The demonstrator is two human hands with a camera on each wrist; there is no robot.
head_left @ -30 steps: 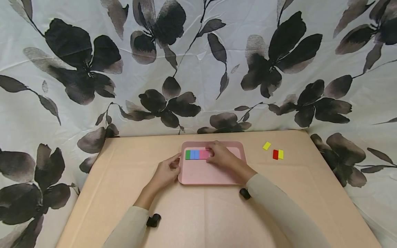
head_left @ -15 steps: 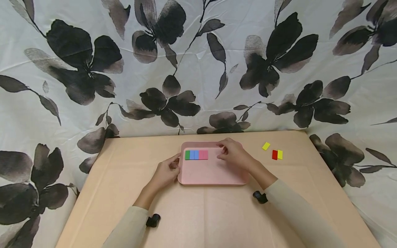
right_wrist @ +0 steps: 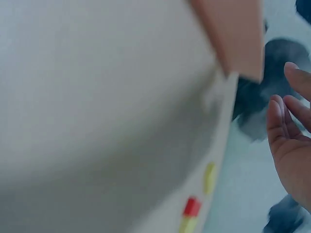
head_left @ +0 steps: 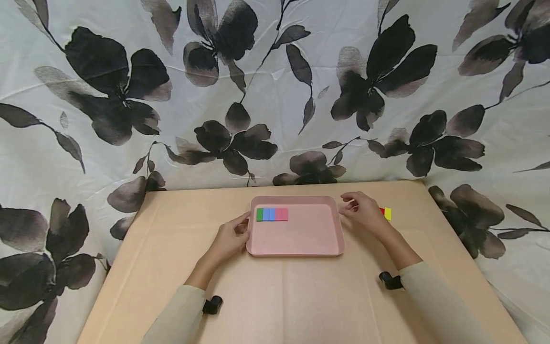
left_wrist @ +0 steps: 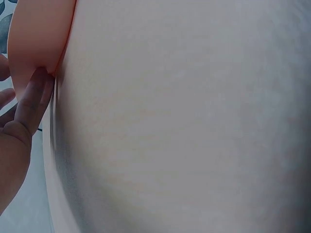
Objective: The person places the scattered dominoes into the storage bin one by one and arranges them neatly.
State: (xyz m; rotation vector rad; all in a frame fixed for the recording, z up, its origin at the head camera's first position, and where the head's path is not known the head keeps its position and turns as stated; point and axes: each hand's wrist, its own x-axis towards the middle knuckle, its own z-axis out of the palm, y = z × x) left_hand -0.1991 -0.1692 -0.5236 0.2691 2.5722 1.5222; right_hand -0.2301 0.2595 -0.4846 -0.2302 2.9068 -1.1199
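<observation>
A pink tray (head_left: 296, 239) lies on the table, seen whole in the head view and in part in both wrist views. My left hand (head_left: 228, 239) holds its left rim, fingers against the edge in the left wrist view (left_wrist: 29, 107). Inside, near the upper left, a row of small flat tiles sits side by side: a green tile (head_left: 259, 214), blue tiles (head_left: 269, 214) and pink tiles (head_left: 281, 214). Just past the tray's right edge is my right hand (head_left: 363, 210), raised over the table, fingers loosely bent with nothing between them.
Right of the tray lie a red tile (right_wrist: 192, 207) and a yellow tile (head_left: 388, 213), side by side; the right hand partly covers the red one in the head view. Another yellow tile (right_wrist: 209, 178) shows in the right wrist view. A floral cloth (head_left: 296, 95) hangs behind the table (head_left: 266, 296).
My right hand has let go of the pink tile at the row's end and moved right, out of the tray. It now covers the separate yellow tile. The left hand stays put.
</observation>
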